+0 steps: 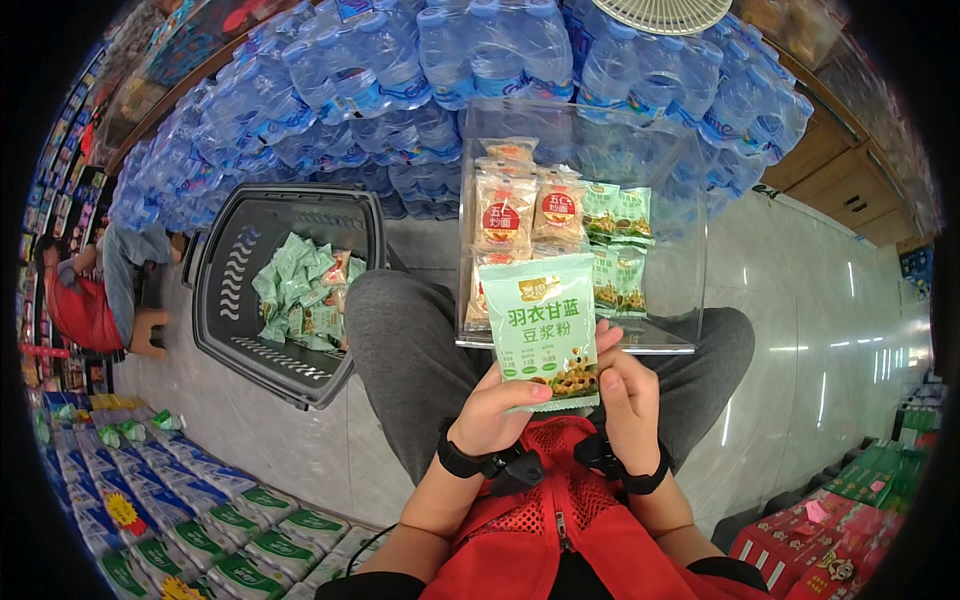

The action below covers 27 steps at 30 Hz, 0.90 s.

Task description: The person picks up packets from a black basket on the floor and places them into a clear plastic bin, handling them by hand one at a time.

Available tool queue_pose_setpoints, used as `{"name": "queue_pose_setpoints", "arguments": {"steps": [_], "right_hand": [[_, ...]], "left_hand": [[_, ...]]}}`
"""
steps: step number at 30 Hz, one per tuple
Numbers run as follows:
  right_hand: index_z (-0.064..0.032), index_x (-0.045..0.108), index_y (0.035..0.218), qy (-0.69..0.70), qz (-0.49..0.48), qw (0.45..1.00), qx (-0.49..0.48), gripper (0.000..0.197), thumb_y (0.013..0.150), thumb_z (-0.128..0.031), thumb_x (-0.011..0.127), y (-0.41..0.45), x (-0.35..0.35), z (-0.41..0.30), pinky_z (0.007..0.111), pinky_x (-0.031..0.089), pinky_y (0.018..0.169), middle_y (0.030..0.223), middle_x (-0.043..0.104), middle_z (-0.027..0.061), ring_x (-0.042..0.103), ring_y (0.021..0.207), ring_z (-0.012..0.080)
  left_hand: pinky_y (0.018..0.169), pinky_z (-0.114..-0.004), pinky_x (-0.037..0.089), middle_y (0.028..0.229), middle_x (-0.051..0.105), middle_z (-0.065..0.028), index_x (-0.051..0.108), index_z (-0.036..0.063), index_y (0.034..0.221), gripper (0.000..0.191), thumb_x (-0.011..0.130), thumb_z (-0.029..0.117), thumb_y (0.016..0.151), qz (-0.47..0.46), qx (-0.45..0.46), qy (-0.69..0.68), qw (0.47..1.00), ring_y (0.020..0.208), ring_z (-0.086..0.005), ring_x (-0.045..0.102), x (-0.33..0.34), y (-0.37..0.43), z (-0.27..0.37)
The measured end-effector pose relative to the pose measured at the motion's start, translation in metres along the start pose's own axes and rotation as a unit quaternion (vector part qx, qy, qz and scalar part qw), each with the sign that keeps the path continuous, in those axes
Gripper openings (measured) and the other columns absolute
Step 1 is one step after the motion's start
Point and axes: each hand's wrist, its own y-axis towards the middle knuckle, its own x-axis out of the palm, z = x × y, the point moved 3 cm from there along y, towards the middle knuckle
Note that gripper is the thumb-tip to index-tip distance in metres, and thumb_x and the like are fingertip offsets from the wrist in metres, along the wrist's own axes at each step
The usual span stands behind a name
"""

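Note:
Both hands hold up a light-green plastic food sachet (541,330), printed with writing and a picture of beans. My left hand (496,416) has its thumb across the lower front, while my right hand (628,397) is at the right edge with fingertips behind it. Beyond the sachet, a clear acrylic box (675,285) rests at my knees. Clear-wrapped beige packets (502,214) with red labels stand in its left part. Smaller-looking green sachets (619,277) fill two rows to their right. The held sachet hides some of the front packets.
A dark plastic basket (289,382) with loose green sachets (300,281) stands left of my knee. Shrink-wrapped water bottles (495,56) are stacked ahead, below a white fan (667,11). Packaged goods (247,562) lie lower left, red cartons (810,540) lower right. Another person (86,304) sits far left.

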Motion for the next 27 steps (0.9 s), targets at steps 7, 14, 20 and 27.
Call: {"name": "queue_pose_setpoints", "arguments": {"steps": [7, 14, 20, 27], "right_hand": [[0.0030, 0.057, 0.079, 0.059, -0.085, 0.994, 0.045, 0.018, 0.081, -0.014, 0.052, -0.004, 0.011, -0.005, 0.021, 0.041, 0.046, 0.059, 0.056, 0.0066, 0.055, 0.052, 0.0101], [0.0050, 0.056, 0.083, 0.097, -0.043, 0.994, 0.035, 0.020, 0.081, -0.014, 0.051, -0.005, 0.006, -0.005, 0.019, 0.040, 0.045, 0.060, 0.057, 0.0048, 0.054, 0.050, 0.0086], [0.0052, 0.056, 0.083, 0.093, -0.029, 0.995, 0.035, 0.020, 0.082, -0.014, 0.051, -0.005, 0.004, -0.005, 0.019, 0.041, 0.045, 0.061, 0.057, 0.0057, 0.055, 0.050, 0.0090], [0.0051, 0.056, 0.081, 0.098, -0.043, 0.994, 0.015, 0.021, 0.082, -0.015, 0.051, -0.006, 0.003, -0.005, 0.020, 0.041, 0.046, 0.062, 0.057, 0.0062, 0.055, 0.051, 0.0095]], "left_hand": [[0.094, -0.037, 0.028, 0.127, 0.031, -0.0213, 0.020, 0.0008, 0.128, 0.067, 0.049, 0.013, 0.068, -0.031, -0.025, -0.018, 0.999, 0.118, -0.0310, 0.031, 0.003, -0.001, -0.001], [0.072, -0.028, 0.040, 0.097, 0.051, -0.0142, 0.044, -0.0025, 0.107, 0.040, 0.055, 0.018, 0.074, 0.096, -0.008, 0.283, 0.954, 0.084, -0.0178, 0.050, -0.011, -0.014, -0.001], [0.052, -0.022, 0.038, 0.071, 0.058, -0.0066, 0.058, -0.0011, 0.088, 0.021, 0.055, 0.018, 0.078, 0.093, 0.029, 0.431, 0.897, 0.058, -0.0082, 0.049, -0.010, -0.015, 0.007], [0.052, -0.021, 0.037, 0.069, 0.056, -0.0038, 0.058, -0.0008, 0.090, 0.023, 0.055, 0.020, 0.080, 0.077, -0.010, 0.388, 0.918, 0.057, -0.0066, 0.046, -0.002, -0.017, 0.012]]}}
